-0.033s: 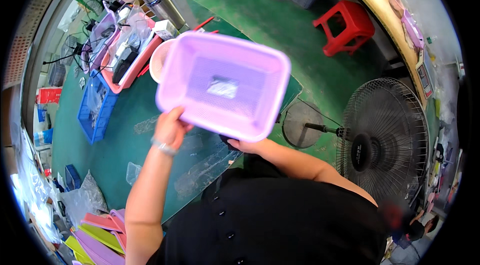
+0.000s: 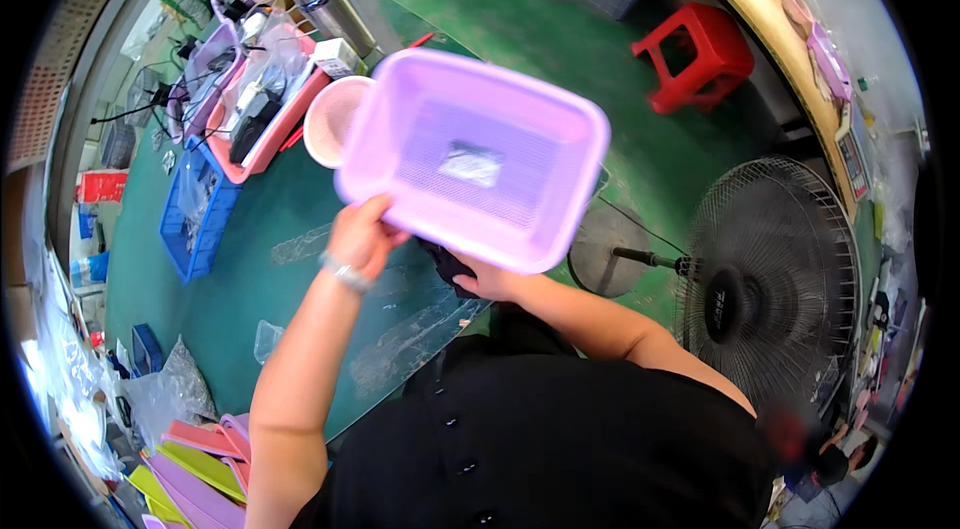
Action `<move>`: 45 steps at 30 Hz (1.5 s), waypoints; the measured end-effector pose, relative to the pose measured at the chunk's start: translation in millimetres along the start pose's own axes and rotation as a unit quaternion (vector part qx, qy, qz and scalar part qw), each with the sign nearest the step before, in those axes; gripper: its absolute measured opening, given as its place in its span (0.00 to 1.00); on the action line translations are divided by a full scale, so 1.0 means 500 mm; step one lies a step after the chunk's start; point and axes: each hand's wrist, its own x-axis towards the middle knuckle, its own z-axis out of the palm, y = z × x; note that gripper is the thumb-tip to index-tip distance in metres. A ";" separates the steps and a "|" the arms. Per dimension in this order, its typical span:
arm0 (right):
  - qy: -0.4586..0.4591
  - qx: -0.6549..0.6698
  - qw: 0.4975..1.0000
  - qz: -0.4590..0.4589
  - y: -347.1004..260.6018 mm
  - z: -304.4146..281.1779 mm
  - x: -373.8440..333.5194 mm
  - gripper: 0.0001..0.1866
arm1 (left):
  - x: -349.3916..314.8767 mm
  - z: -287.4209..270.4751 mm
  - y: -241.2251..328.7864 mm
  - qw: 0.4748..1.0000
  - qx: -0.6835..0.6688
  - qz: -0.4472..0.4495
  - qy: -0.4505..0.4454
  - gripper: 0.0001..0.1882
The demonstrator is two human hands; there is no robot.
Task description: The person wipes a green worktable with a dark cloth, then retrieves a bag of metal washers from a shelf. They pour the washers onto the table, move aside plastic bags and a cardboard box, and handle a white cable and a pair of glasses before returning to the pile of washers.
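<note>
Left hand (image 2: 365, 237) is clamping the near rim of the purple basket (image 2: 515, 97), close to its left corner, thumb and fingers closed on the plastic. Basket is hanging in the air over the green table (image 2: 235, 304) and its right edge, tilting so its inside is facing the head camera. Small silvery rectangle (image 2: 470, 165) is showing at the middle of the mesh bottom; can't tell if it's lying inside or showing through the mesh.

Right hand (image 2: 490, 281) is sitting below the near rim, partly hidden by the basket. Can't tell whether its fingers are apart or gripping. Dark item (image 2: 450, 271) is showing just left of it, mostly covered; can't tell what it is or whether the hand is holding it. Light band (image 2: 347, 273) is circling the left wrist.

Around the basket: round pink basket (image 2: 322, 124) is standing just behind its left end, partly covered by it. Long pink basket (image 2: 268, 151) is holding cables and bagged parts further left, with a blue crate (image 2: 204, 264) sitting beside it. Steel thermos (image 2: 335, 11) and white box (image 2: 337, 57) are standing near the far end. Off the table to the right, black fan (image 2: 770, 279) and red stool (image 2: 705, 54) are standing on the floor.
</note>
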 end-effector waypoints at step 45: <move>0.060 -0.163 0.982 0.072 -0.085 0.202 0.537 0.27 | -0.431 -0.507 -0.208 0.918 -0.207 0.065 0.333 0.17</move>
